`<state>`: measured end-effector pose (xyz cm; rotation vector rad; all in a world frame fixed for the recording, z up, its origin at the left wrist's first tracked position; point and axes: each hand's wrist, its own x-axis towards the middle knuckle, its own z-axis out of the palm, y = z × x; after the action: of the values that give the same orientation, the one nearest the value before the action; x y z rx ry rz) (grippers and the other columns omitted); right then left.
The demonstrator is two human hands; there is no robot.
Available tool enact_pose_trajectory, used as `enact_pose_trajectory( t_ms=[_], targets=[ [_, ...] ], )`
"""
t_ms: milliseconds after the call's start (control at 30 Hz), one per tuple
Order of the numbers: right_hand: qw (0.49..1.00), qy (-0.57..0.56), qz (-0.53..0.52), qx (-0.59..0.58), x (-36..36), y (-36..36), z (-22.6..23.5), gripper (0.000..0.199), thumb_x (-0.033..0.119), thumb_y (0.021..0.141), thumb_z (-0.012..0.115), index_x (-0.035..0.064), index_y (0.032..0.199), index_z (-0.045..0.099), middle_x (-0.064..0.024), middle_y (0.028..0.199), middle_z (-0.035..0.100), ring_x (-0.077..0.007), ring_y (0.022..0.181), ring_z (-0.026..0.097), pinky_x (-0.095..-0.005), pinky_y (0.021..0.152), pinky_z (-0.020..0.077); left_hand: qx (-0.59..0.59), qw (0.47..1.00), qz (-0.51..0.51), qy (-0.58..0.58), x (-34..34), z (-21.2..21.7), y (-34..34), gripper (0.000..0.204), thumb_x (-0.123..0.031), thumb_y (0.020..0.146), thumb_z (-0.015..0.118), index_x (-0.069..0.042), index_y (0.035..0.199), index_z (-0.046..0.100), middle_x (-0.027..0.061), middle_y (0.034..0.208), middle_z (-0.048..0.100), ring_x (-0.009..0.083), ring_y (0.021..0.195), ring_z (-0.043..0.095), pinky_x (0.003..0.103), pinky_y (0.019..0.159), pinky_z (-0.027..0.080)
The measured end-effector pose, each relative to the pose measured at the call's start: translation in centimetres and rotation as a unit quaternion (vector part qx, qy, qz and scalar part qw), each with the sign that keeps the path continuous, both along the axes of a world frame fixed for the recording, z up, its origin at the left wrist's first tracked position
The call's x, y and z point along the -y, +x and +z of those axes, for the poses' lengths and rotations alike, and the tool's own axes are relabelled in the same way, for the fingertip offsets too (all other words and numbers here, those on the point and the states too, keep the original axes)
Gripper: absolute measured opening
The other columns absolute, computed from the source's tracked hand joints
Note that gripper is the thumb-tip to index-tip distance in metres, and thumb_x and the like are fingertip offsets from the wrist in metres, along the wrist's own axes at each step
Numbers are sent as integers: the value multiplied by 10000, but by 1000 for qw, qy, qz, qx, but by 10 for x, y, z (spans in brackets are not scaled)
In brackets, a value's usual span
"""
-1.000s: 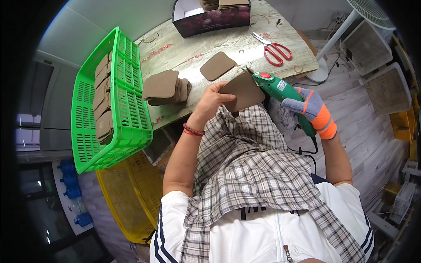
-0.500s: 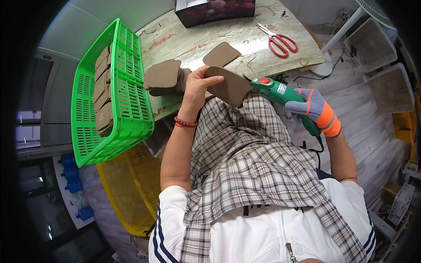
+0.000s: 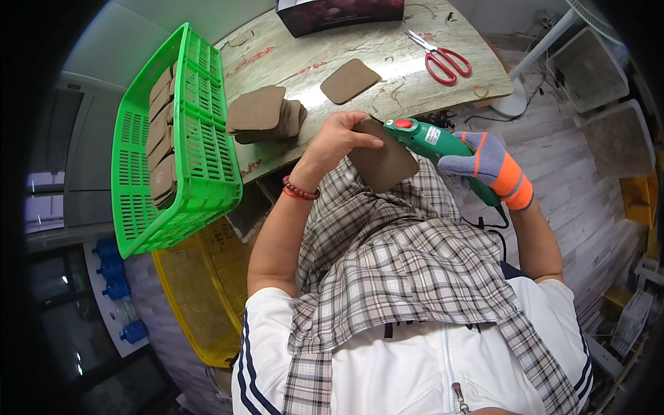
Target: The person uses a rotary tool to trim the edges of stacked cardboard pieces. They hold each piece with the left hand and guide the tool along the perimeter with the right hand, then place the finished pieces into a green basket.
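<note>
My bare left hand [image 3: 344, 140] pinches a brown rounded pad [image 3: 382, 158] by its upper left edge, tilted above my lap. My right hand [image 3: 482, 163], in a grey and orange glove, grips green electric scissors [image 3: 434, 140] with a red switch. Their cutting head is at the pad's upper edge; I cannot tell whether it touches. On the table, a stack of similar brown pads [image 3: 257, 114] lies left of my left hand. One single brown pad [image 3: 350, 81] rests flat beyond it.
A green plastic basket [image 3: 207, 142] holding several brown pads stands at the left, with a yellow crate [image 3: 190, 297] below. Red-handled scissors [image 3: 447, 66] lie on the table [image 3: 277, 66]. A dark box [image 3: 339, 19] sits at the back. A white fan stand [image 3: 510, 102] is at right.
The held pad has moved right and turned, its lower corner now further right. My left hand has shifted right with it. The electric scissors moved slightly left, closer to my left fingers.
</note>
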<state>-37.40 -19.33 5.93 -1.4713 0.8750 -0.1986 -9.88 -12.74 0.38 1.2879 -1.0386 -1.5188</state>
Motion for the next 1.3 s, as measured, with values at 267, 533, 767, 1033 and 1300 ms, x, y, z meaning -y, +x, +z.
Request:
enact_pose_trajectory(
  t_ms=[267, 533, 767, 1033, 1300],
  targets=[
    [997, -22, -35, 62, 3, 7, -19, 282, 244, 787, 720, 15, 916, 619, 7, 656, 572, -51, 545, 512, -208, 498, 412, 48, 966, 205, -148, -36, 46, 52, 298, 32, 765, 660, -9, 1050, 585, 55, 965, 631, 135, 864, 592, 271, 797, 484],
    [992, -92, -57, 58, 6, -2, -32, 228, 214, 827, 666, 7, 897, 601, -5, 637, 569, -60, 523, 508, -220, 489, 406, 472, 776, 417, -45, -31, 30, 178, 395, -32, 743, 686, 14, 1116, 567, 156, 1024, 624, 242, 914, 607, 355, 815, 487],
    [987, -102, -120, 43, 12, -13, -56, 318, 281, 781, 742, 18, 925, 633, 5, 631, 576, -51, 536, 511, -225, 495, 414, 666, 657, 166, -313, 55, 0, 51, 273, -1, 746, 508, -17, 1003, 599, 154, 1014, 590, 314, 951, 541, 415, 835, 416],
    [986, -23, -166, 24, 7, -17, -57, 263, 237, 812, 717, 31, 893, 576, -3, 609, 550, -69, 493, 504, -225, 458, 401, 659, 713, 214, -107, 96, -68, 33, 332, -157, 756, 628, 5, 1043, 589, 181, 1018, 561, 337, 1011, 483, 427, 890, 382],
    [977, -39, -203, 45, 8, -6, -66, 291, 273, 801, 729, 40, 890, 579, 7, 604, 550, -61, 488, 499, -219, 443, 388, -149, 882, 425, -136, 81, -68, -6, 191, -4, 810, 665, -12, 891, 492, 107, 1052, 563, 212, 922, 571, 331, 746, 511]
  ],
)
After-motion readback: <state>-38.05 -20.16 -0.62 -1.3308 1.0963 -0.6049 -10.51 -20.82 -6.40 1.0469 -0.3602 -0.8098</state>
